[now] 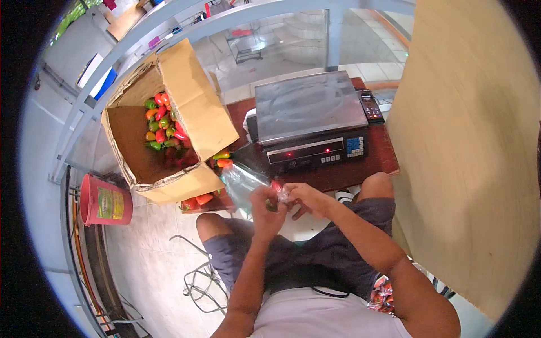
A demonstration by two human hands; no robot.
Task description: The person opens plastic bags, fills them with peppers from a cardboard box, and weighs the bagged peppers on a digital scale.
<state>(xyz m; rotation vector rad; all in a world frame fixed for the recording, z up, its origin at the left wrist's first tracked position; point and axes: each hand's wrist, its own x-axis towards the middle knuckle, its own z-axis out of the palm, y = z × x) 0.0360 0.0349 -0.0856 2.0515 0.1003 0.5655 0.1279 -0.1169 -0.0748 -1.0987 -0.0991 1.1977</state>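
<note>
Two hands [267, 213] [307, 201] pinching crinkled clear plastic [283, 195], glossy peppers [161, 136], rough-edged cardboard [198, 104]

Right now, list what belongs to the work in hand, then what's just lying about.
Seemingly in use:
- clear plastic, pinched by left hand and right hand
- peppers
- cardboard box
- scale

Probably lying about:
- bucket
- tangled strap

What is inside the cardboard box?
Inside the cardboard box are red, green and orange peppers. The lower ones are covered by those above, and the right flap hides part of the inside.
</note>
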